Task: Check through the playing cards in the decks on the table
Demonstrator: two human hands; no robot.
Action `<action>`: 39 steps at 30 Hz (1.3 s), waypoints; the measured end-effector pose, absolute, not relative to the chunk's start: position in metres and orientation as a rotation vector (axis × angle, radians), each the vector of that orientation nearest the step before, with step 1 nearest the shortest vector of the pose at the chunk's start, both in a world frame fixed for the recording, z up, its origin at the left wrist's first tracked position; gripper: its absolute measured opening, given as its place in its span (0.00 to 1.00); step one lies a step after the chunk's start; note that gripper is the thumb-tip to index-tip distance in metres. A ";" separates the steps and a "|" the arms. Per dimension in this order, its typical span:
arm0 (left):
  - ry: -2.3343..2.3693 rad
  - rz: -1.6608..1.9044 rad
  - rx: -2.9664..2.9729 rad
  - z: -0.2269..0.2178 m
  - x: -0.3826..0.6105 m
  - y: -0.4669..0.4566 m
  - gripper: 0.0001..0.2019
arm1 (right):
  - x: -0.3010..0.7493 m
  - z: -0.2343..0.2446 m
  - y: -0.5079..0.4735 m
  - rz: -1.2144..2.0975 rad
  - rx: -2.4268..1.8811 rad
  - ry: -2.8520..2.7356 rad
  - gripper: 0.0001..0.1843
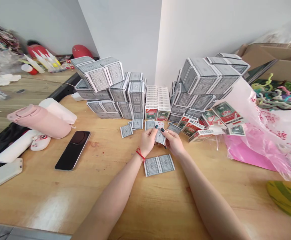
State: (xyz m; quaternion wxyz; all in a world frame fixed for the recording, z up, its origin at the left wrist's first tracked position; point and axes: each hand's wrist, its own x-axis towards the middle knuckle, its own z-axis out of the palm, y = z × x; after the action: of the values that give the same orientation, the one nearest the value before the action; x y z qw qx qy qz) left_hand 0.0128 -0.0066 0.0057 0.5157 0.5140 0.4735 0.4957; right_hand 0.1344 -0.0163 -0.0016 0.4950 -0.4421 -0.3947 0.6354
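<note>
Between my two hands are playing cards (160, 137), one with its patterned back toward me and a red-pip face showing behind it. My left hand (149, 139), with a red string at the wrist, pinches their left side. On the right edge my right hand (173, 141) grips them with the thumb on top. Below my hands, two patterned card panels (160, 165) lie side by side on the table. Loose cards (136, 124) rest to the left, and others (174, 128) sit just right of my right hand. Behind stand two rows of card boxes (151, 114).
Stacked card-patterned blocks rise at left (99, 80) and right (202, 76). Red-green card boxes (227, 112) lie beside pink plastic wrap (258, 146). A phone (72, 150) and pink bottle (39, 120) are left; yellow-green tape (284, 197) lies right.
</note>
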 end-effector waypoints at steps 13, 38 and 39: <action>1.273 1.324 1.741 -0.001 0.013 -0.005 0.23 | 0.132 -0.007 -0.014 1.371 -1.064 -0.873 0.16; 1.123 1.145 1.808 -0.001 0.012 -0.007 0.28 | 0.133 0.000 -0.014 1.490 -0.892 -0.704 0.19; 1.122 1.139 1.807 -0.001 0.012 -0.007 0.28 | 0.133 0.000 -0.014 1.502 -0.878 -0.704 0.19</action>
State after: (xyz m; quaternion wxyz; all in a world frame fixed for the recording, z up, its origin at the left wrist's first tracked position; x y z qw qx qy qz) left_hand 0.0118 -0.0074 -0.0010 0.3564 0.6998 0.4345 0.4410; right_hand 0.1334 -0.0139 -0.0003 0.5911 -0.3775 -0.3024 0.6454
